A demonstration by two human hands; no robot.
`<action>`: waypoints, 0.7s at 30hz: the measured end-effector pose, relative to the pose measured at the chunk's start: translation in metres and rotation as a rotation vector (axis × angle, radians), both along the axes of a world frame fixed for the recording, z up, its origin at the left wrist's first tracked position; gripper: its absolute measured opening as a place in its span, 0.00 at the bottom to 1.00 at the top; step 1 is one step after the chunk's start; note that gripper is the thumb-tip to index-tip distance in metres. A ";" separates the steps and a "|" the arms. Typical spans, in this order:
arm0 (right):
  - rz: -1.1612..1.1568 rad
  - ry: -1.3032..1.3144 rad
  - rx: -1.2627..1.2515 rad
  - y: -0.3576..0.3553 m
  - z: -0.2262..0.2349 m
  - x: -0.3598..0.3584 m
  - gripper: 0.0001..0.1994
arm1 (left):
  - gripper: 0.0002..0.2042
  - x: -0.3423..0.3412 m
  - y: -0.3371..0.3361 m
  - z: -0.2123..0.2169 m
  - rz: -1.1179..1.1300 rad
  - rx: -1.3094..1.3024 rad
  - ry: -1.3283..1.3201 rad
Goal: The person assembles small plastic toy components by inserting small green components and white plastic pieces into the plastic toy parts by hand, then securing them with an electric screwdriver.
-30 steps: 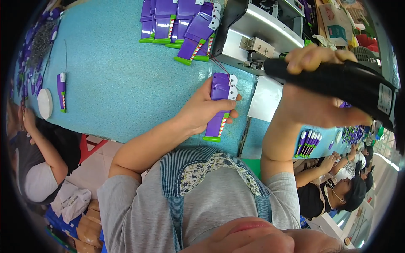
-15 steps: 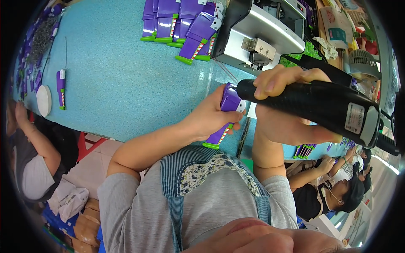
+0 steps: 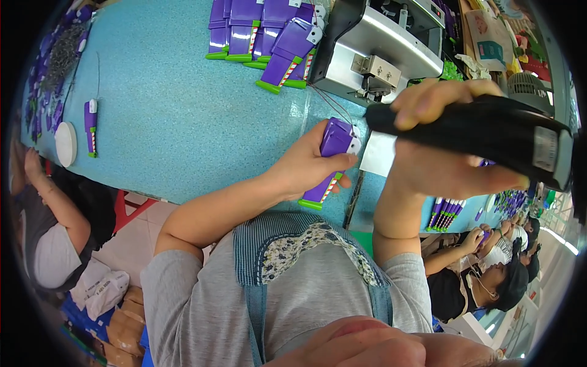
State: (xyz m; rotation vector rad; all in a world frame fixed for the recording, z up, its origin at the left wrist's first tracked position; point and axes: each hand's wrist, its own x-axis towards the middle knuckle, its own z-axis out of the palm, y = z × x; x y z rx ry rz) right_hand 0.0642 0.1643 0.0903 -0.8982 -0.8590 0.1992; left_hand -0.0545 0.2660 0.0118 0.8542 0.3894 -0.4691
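Observation:
My left hand (image 3: 309, 160) is wrapped round a purple plastic toy leg (image 3: 336, 139) with a green foot and a red-and-white striped strip. The leg stands tilted above the table's near edge, its white joint toward the right. Thin reddish wires run near its upper end. In my right hand (image 3: 416, 162) is a black electric screwdriver (image 3: 471, 128), gripped round its body and slightly blurred. Its front end points left and is raised apart from the toy leg. The bit cannot be made out.
Several similar toy legs (image 3: 293, 38) lie piled at the back, beside a silver and black machine (image 3: 348, 61). A single slim purple piece (image 3: 91, 128) and a white round disc (image 3: 65, 144) lie at left. Purple pieces (image 3: 445, 214) line up at right, near other people working.
My right hand has drawn the electric screwdriver right and away from the toy leg, uncovering a white sheet behind it. The left hand has hardly moved and keeps hold of the leg.

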 end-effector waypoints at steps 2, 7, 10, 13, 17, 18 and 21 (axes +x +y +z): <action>-0.036 0.005 0.074 0.004 0.004 0.012 0.46 | 0.20 -0.002 0.002 -0.008 0.029 -0.029 0.024; -0.165 -0.043 0.122 0.013 -0.015 0.018 0.50 | 0.19 -0.003 0.002 -0.007 0.047 -0.038 0.044; -0.012 0.042 0.047 0.001 -0.010 -0.006 0.47 | 0.18 -0.002 0.001 -0.007 0.049 -0.050 0.046; -0.015 0.021 0.006 -0.002 -0.003 -0.026 0.48 | 0.17 -0.001 0.000 -0.009 0.057 -0.078 0.043; -0.086 0.001 -0.046 0.003 -0.016 -0.031 0.46 | 0.17 -0.001 -0.004 -0.007 0.086 -0.094 0.069; -0.084 -0.009 -0.066 0.002 -0.018 -0.033 0.46 | 0.17 -0.002 -0.005 -0.007 0.089 -0.095 0.071; -0.071 0.015 -0.057 0.005 -0.021 -0.036 0.46 | 0.17 -0.003 -0.004 0.005 0.091 -0.041 0.027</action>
